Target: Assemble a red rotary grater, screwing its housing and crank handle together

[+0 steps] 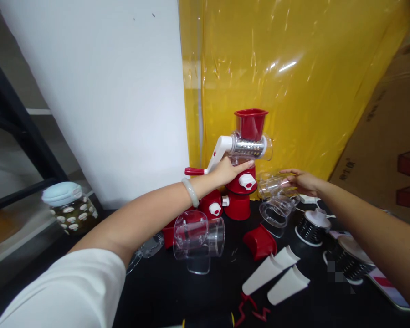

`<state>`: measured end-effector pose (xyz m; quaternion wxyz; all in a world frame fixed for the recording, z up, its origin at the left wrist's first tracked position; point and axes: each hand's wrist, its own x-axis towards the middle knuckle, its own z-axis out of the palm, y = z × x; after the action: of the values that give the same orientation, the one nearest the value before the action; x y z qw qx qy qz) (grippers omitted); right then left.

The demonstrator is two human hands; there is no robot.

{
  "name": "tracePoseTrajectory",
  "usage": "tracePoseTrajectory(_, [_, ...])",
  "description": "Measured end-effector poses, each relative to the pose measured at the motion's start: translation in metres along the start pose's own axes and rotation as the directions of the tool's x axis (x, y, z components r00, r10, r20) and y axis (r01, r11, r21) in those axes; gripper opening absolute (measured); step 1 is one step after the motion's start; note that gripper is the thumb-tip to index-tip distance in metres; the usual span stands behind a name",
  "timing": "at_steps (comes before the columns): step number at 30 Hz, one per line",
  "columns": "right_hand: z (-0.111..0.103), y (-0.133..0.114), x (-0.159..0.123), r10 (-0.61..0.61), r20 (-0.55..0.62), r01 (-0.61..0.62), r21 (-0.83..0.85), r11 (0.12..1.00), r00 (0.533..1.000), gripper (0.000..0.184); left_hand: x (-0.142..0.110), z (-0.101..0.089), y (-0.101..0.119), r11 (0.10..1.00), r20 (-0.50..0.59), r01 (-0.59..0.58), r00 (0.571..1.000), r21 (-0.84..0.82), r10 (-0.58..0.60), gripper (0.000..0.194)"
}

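Observation:
My left hand point(229, 170) is closed around the upper base of an assembled rotary drum grater point(241, 178). This grater has a red hopper point(252, 124), a metal drum point(248, 146) and a white crank point(219, 152) with a red grip. Over at the right, my right hand point(304, 181) has its fingers around a clear plastic grater housing point(271, 184), partly hidden by other clear pieces in front. Beneath my left forearm lies another clear housing point(198, 241), beside a red grater base point(211, 205).
A red curved piece point(260, 242) and white tapered pieces point(289, 284) lie on the black table point(150, 296). Grater drums point(312, 228) stand at right, near a cardboard box point(379, 136). A jar with a pale blue lid point(62, 193) is at left. Yellow plastic sheeting point(294, 91) hangs behind.

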<state>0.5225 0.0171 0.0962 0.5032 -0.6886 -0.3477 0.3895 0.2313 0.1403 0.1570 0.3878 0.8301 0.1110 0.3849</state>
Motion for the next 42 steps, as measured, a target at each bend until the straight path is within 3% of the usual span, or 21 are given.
tracePoseTrajectory(8, [-0.026,0.005,-0.003,0.077,-0.053,-0.077,0.008,0.997,0.996,0.035,0.005,0.010,-0.009,0.996,0.028,0.024,0.999,0.084,-0.027,0.058])
tracePoseTrajectory(12, [-0.041,0.011,-0.001,0.112,-0.148,-0.117,-0.027,0.993,0.983,0.036,0.009,0.016,-0.010,0.987,0.057,0.076,0.995,0.142,-0.085,0.063])
tracePoseTrajectory(21, [-0.066,0.014,-0.006,0.141,-0.289,-0.212,-0.231,0.950,0.947,0.029,0.013,0.036,-0.004,0.988,0.087,0.070,0.993,0.141,-0.083,0.060])
tracePoseTrajectory(23, [-0.062,0.004,-0.008,0.049,-0.331,-0.159,-0.317,0.935,0.943,0.028,0.014,0.038,-0.003,0.987,0.077,0.087,0.992,0.137,-0.098,0.059])
tracePoseTrajectory(26, [-0.044,-0.024,-0.017,-0.247,-0.339,0.066,-0.468,0.881,0.908,0.033,0.015,0.039,-0.003,0.986,0.058,0.107,0.992,0.126,-0.114,0.061])
tracePoseTrajectory(29, [-0.010,-0.059,-0.030,-0.577,-0.193,0.396,-0.556,0.731,0.794,0.049,0.016,0.040,-0.004,0.990,0.068,0.082,0.994,0.119,-0.090,0.059])
tracePoseTrajectory(31, [0.015,-0.078,-0.038,-0.695,-0.064,0.559,-0.546,0.625,0.716,0.070,0.017,0.043,-0.006,0.992,0.092,0.063,0.993,0.114,-0.074,0.057])
tracePoseTrajectory(34, [0.042,-0.097,-0.043,-0.766,0.102,0.705,-0.484,0.519,0.634,0.085,0.018,0.047,-0.009,0.995,0.098,0.048,0.994,0.084,-0.057,0.056])
tracePoseTrajectory(36, [0.051,-0.102,-0.042,-0.787,0.124,0.731,-0.481,0.485,0.604,0.084,0.018,0.049,-0.012,0.998,0.093,0.039,0.995,0.058,-0.044,0.057])
tracePoseTrajectory(42, [0.051,-0.100,-0.039,-0.755,0.205,0.751,-0.426,0.504,0.623,0.079,0.019,0.046,-0.014,1.000,0.186,-0.028,0.982,-0.011,0.030,0.055])
